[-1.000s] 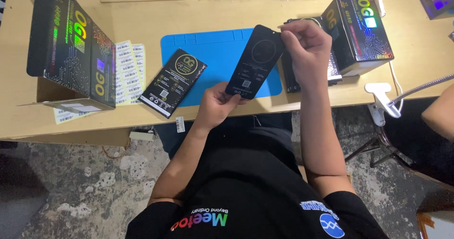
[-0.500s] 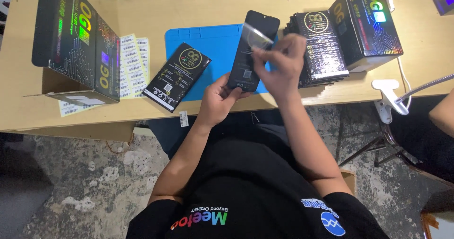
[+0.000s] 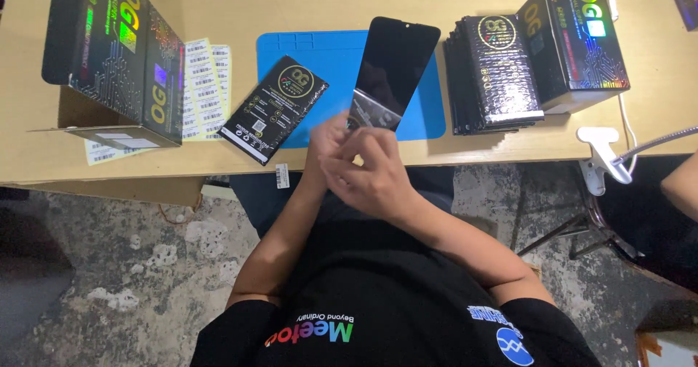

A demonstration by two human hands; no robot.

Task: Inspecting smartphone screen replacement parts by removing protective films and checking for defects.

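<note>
While the person leans over the near edge of the tabletop, both hands meet just in front of the chest, above the gap between body and table. The right hand lies on top and nearest the camera, its fingers curled in toward the lower end of a black phone screen panel; they appear to pinch a clear film that lifts off the panel's bottom part, though the exact grip is blurred. The left hand sits just behind and partly under the right one, its fingers closed on the panel's lower edge and holding it up at a tilt, top end pointing away from the person.

Under the raised panel lies a blue work mat, flat on the tabletop. A flat black packet with a gold round mark rests across the mat's left edge, slanted, near the left hand but apart from it. Further left, sheets of barcode stickers lie beside an open black carton with shiny rainbow print, which stands at the tabletop's left end.

Right of the mat, a stack of black bubble-wrap pouches lies close to the mat's edge, and a second black carton stands just beside the stack on its far right side. A white clamp with a bendy metal neck grips the tabletop's near right edge. Another person's arm shows at the right border, well apart from the work.
</note>
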